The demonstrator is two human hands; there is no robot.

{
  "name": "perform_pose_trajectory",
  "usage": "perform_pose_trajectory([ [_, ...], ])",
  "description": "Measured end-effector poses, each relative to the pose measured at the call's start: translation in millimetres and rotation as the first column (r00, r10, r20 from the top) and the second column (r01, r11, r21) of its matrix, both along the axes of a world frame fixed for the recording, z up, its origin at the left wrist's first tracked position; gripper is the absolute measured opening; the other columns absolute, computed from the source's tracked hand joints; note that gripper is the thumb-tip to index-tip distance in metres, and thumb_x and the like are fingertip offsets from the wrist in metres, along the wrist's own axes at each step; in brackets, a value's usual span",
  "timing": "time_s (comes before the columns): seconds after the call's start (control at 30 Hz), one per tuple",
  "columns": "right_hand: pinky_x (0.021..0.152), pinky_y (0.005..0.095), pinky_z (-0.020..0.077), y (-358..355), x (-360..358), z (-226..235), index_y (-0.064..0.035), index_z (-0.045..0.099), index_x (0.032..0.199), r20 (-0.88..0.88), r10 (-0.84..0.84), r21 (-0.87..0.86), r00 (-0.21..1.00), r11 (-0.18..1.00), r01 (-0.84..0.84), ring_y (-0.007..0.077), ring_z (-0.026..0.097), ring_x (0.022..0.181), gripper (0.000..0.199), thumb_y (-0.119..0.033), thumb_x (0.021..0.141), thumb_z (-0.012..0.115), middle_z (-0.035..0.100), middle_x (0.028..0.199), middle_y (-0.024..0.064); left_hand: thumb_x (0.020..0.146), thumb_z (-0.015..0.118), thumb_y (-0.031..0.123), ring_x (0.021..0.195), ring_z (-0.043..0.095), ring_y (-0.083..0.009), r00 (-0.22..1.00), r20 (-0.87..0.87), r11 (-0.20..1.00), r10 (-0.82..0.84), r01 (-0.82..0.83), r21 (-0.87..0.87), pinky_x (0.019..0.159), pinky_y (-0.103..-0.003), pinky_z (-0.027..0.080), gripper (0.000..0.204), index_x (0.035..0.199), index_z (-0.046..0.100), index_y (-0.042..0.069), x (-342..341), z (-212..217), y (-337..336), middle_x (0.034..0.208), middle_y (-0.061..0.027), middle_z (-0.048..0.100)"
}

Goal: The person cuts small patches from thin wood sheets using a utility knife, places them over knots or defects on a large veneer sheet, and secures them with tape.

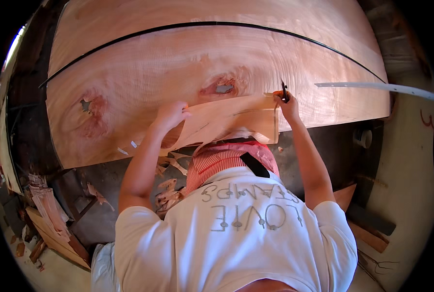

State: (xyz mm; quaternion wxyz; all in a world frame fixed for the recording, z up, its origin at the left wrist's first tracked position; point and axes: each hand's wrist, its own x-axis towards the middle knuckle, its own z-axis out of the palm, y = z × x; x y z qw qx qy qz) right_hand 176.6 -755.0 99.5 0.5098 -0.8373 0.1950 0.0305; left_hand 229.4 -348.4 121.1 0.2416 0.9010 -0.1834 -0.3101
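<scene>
A thin piece of wood veneer [226,119] with a torn, ragged left end lies across the near edge of a large veneer sheet [149,63]. My left hand [172,116] is closed at the piece's upper left edge, pinching it. At the piece's upper right corner is my right hand [289,106], closed round a small black tool [284,92] with a pointed tip; its exact kind is unclear. The right fingertips also touch the corner of the piece. Two knot holes show in the sheet, the right knot [223,88] just beyond the piece and the left knot [86,105] farther off.
A long black strip [217,23] arches across the sheet. A pale, perforated strip [377,86] reaches over its right side. Torn veneer scraps [171,194] hang below the near edge; more scraps [49,204] are at lower left. A white round object [364,138] sits at right.
</scene>
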Motion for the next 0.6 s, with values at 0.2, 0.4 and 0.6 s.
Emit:
perform_pose_trajectory([
  [0.2,0.06,0.0284,0.044,-10,38,-32,-0.0048,0.064,0.09,-0.002,0.049,-0.183,0.999,0.982,-0.049,0.0125,0.055,0.062,0.022,-0.023,0.077,0.067,0.06,0.068,0.0035,0.078,0.06,0.028,0.067,0.06,-0.0304,0.964,0.163,0.977,0.212,-0.214,-0.006,0.06,-0.039,0.046,0.021,0.076,0.063,0.007,4,1,0,0.069,-0.012,0.062],
  [0.4,0.064,0.038,0.0457,6,76,-46,-0.0065,0.062,0.095,-0.072,0.134,-0.408,0.988,0.9,-0.151,0.0291,0.061,0.071,0.036,-0.038,0.077,0.062,0.063,0.074,0.0131,0.074,0.061,0.025,0.079,0.061,-0.0265,0.831,0.54,0.881,0.132,-0.349,0.321,0.068,-0.041,0.046,0.014,0.074,0.063,0.011,33,-37,-20,0.079,-0.0094,0.063],
  [0.6,0.066,0.0374,0.0459,2,74,-46,-0.0053,0.063,0.091,-0.072,0.113,-0.406,0.991,0.904,-0.133,0.0288,0.062,0.073,0.034,-0.036,0.076,0.065,0.064,0.076,0.0133,0.076,0.059,0.02,0.117,0.043,-0.0237,0.455,0.875,0.893,0.167,-0.447,0.062,0.096,-0.045,0.034,0.018,0.091,0.059,0.01,25,-59,-65,0.112,-0.0094,0.052],
])
